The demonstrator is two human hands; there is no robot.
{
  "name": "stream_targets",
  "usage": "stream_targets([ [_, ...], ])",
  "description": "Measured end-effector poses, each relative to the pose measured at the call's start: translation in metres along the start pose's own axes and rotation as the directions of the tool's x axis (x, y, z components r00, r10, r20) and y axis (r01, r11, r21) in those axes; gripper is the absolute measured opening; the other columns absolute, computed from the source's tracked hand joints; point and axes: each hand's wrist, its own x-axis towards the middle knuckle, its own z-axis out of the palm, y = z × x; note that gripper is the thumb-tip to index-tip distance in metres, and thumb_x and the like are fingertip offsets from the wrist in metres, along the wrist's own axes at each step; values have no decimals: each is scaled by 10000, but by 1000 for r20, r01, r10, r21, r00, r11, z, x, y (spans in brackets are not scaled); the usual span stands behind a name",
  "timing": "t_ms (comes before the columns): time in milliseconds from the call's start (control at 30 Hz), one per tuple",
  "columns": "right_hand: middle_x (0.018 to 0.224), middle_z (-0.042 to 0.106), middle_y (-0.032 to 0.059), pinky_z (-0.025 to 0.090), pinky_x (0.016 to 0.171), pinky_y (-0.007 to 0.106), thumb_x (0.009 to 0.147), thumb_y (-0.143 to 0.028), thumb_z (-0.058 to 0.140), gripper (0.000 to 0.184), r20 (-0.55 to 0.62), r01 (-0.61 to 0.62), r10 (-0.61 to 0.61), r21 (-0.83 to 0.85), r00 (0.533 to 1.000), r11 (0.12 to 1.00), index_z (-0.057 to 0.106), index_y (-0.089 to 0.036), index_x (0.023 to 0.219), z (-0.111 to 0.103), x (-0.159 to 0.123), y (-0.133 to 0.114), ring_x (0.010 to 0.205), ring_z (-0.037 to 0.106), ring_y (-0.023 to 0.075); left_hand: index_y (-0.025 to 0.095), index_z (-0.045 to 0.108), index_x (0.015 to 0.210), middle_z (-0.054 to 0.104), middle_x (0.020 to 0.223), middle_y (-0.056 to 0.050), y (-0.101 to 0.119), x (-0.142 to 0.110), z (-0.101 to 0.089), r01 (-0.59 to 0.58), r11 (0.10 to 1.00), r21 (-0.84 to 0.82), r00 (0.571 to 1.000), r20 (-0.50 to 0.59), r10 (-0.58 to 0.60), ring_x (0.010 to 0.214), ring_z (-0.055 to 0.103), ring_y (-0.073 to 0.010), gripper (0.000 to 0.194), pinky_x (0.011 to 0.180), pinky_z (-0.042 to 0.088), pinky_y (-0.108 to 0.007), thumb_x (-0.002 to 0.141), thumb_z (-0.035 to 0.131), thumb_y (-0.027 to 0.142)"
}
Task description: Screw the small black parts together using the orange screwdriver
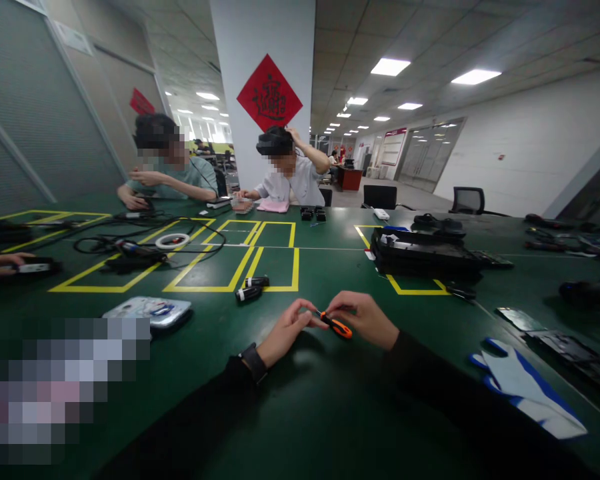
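Note:
Between my hands, over the green table, is a small screwdriver [341, 327] with an orange and black handle. Its handle end slants toward me and to the right. My left hand [286, 330], with a dark band at the wrist, pinches it at the shaft end. The thumb and fingers of my right hand [364, 316] are closed on it around the front of the handle. The tip is hidden by my left fingers. Just beyond my hands lie two black cylinders [253, 288] side by side.
A pale tray with small parts [147, 312] is to the left. Black device casings [425, 253] stand at the right, and a blue and white glove [527, 387] lies nearer. Cables [130, 250] spread at the left. Two people sit across; another person's hand [5, 262] enters at left.

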Motion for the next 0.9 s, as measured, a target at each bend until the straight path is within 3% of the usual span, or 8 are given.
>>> stream_targets([
  [67,868,629,42,446,732,294,816,-326,525,180,-156,-82,53,-185,986,979,643,-193,848,-46,-12,30,813,568,170,162,435,999,661,921,-84,1,0,2,1,1000,3,1000,-11,-1,899,603,-179,273,856,392,-337,865,394,396],
  [100,874,626,52,438,742,311,819,-336,510,201,-328,-180,81,-282,941,942,637,-185,858,-72,-23,51,820,561,182,162,440,1000,654,931,-86,1,0,2,4,1000,1,1000,-25,-4,893,600,-179,283,855,396,-342,866,386,405],
  [167,889,616,82,423,739,343,827,-337,466,244,-634,-439,97,-408,767,801,628,-161,874,-118,-51,99,827,543,210,160,449,998,643,918,-87,-2,2,1,18,1000,-9,999,-46,-18,865,600,-179,298,839,411,-349,865,378,417],
  [233,906,607,113,397,745,364,814,-325,459,257,-757,-630,78,-477,649,614,622,-136,872,-152,-85,145,858,521,240,157,458,993,636,893,-89,-4,4,1,34,999,-26,998,-56,-35,836,602,-179,313,817,423,-350,862,376,429],
  [300,893,607,121,379,718,361,821,-309,423,274,-791,-734,91,-509,605,450,621,-135,895,-169,-114,178,849,508,251,156,470,983,634,878,-90,-5,5,0,41,998,-42,997,-59,-44,817,602,-176,324,803,430,-343,856,381,440],
  [433,948,600,115,353,704,334,846,-275,375,289,-797,-803,168,-526,580,279,592,-148,988,-171,-136,201,866,494,237,154,490,966,632,883,-91,-4,4,-1,47,998,-47,998,-44,-49,808,601,-171,337,795,434,-333,849,387,453],
  [667,941,589,103,317,662,306,863,-267,373,261,-766,-823,301,-537,567,184,579,-182,999,-167,-127,193,876,476,221,154,507,959,630,881,-93,-3,4,-2,58,997,-49,997,-39,-60,776,602,-164,360,774,449,-326,843,383,471],
  [900,923,586,122,299,636,301,880,-268,361,273,-769,-835,333,-533,545,135,580,-174,1014,-172,-130,196,868,476,220,156,527,937,626,863,-91,-6,6,-3,47,997,-59,998,-32,-49,756,600,-162,341,755,456,-321,844,393,455],
])
